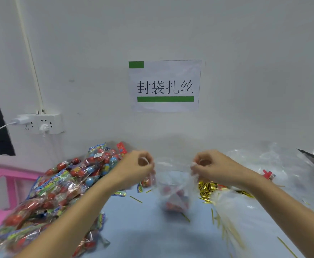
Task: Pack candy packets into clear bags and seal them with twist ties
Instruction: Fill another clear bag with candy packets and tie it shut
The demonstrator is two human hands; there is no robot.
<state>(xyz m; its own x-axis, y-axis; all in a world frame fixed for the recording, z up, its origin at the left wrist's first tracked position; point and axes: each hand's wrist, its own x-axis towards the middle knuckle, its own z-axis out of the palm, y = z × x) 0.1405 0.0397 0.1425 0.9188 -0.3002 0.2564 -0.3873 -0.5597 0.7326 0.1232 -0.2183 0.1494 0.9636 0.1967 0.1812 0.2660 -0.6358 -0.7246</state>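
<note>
At frame centre, the left hand and right hand are each pinching the clear bag mouth; gathering it evenly should ease tying.

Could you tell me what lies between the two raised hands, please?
In the head view, the clear bag with candy hangs between left hand and right hand.
</note>
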